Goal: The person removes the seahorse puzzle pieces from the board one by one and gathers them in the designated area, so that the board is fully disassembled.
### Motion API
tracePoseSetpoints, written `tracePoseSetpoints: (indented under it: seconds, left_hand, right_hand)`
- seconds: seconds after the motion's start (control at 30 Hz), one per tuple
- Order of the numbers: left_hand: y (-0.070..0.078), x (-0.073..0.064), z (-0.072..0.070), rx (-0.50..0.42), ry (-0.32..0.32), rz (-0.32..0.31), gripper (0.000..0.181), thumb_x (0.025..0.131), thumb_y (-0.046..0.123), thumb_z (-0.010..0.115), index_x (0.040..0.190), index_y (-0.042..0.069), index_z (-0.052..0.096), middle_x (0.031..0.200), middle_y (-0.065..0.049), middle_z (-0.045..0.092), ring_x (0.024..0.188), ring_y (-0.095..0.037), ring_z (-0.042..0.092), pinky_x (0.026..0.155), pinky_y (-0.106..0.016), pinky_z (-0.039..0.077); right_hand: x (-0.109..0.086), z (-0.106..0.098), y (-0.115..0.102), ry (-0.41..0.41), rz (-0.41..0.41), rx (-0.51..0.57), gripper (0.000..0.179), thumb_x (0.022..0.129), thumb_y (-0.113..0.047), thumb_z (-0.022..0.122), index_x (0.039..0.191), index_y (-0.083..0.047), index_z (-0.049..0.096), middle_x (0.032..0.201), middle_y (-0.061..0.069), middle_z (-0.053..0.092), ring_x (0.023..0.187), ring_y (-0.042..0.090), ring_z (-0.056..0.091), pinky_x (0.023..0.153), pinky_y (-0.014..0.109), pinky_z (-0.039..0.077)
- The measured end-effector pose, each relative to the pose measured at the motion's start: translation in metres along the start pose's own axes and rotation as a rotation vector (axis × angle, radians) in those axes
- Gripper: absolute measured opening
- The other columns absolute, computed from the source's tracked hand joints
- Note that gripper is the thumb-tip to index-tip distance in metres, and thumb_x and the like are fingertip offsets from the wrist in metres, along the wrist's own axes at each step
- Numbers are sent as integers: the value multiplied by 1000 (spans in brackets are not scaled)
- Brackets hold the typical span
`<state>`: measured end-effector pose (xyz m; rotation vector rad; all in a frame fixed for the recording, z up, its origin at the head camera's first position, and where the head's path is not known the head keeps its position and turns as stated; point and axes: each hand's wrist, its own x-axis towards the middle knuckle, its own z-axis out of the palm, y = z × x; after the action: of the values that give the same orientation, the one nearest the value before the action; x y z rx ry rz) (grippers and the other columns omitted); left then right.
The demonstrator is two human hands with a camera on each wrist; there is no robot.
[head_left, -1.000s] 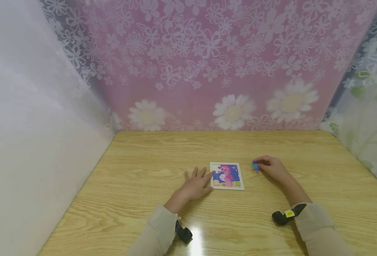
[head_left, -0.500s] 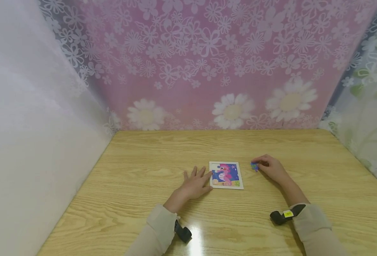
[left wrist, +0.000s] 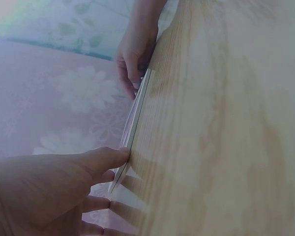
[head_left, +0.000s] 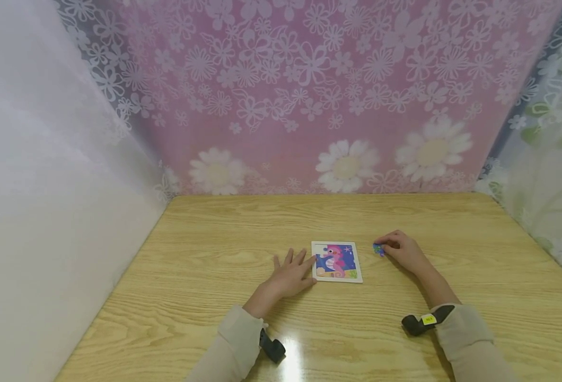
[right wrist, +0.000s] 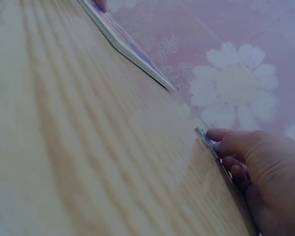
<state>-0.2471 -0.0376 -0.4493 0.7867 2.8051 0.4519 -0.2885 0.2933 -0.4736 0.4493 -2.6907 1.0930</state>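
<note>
A square jigsaw puzzle [head_left: 336, 262] with a white frame and a pink seahorse picture lies flat on the table; a pale gap shows in its upper left corner. Spread beside its left edge, my left hand [head_left: 290, 277] touches the frame with thumb and index finger, as the left wrist view also shows along the frame's side [left wrist: 132, 129]. To the right of the puzzle my right hand [head_left: 403, 250] pinches a small blue jigsaw piece [head_left: 378, 249] between thumb and fingers. In the right wrist view that piece [right wrist: 205, 141] is seen edge-on, close to the tabletop.
The wood-grain table [head_left: 224, 228] reaches back to a pink flowered curtain [head_left: 281, 106]. A pale wall [head_left: 61, 185] stands at the left, and a flowered white sheet [head_left: 553, 185] hangs at the right. Black wrist cameras [head_left: 273, 347] sit on both forearms.
The right hand and the blue piece have shifted very slightly left within the view, while the piece's visible outline has turned a little. The left hand stays on the frame.
</note>
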Motion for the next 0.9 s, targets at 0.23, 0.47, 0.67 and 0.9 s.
tracePoseSetpoints:
  seconds: [0.23,0.47,0.67,0.9]
  left_hand:
    - [0,0,0,3,-5,0,59,94,43,48,146,22,29,151,-9,16,135,-37,4,99,-65,1]
    - [0,-1,-1,2,-1,5,59,94,42,48,146,22,29,150,-10,17,135,-37,5,99,-66,1]
    - [2,-3,-3,-2,-2,-4,58,94,41,49,145,21,31,150,-9,18,135,-37,6,99,-65,2]
    - [2,-2,-3,1,-5,-8,58,94,41,49,145,22,30,150,-9,18,135,-37,7,100,-64,2]
  right_hand:
    - [0,-1,-1,10,-1,-4,17,89,0,57,102,0,68,94,11,55,80,21,50,67,30,43]
    - [0,0,-1,3,20,-15,17,90,-2,56,103,-1,68,94,11,54,79,22,49,67,34,42]
    - [-1,1,-1,-4,23,-19,17,90,-3,56,103,-1,68,93,11,54,79,22,49,66,35,41]
    - [-1,1,0,-3,14,-25,18,90,-2,56,104,0,67,93,11,53,78,22,49,66,34,42]
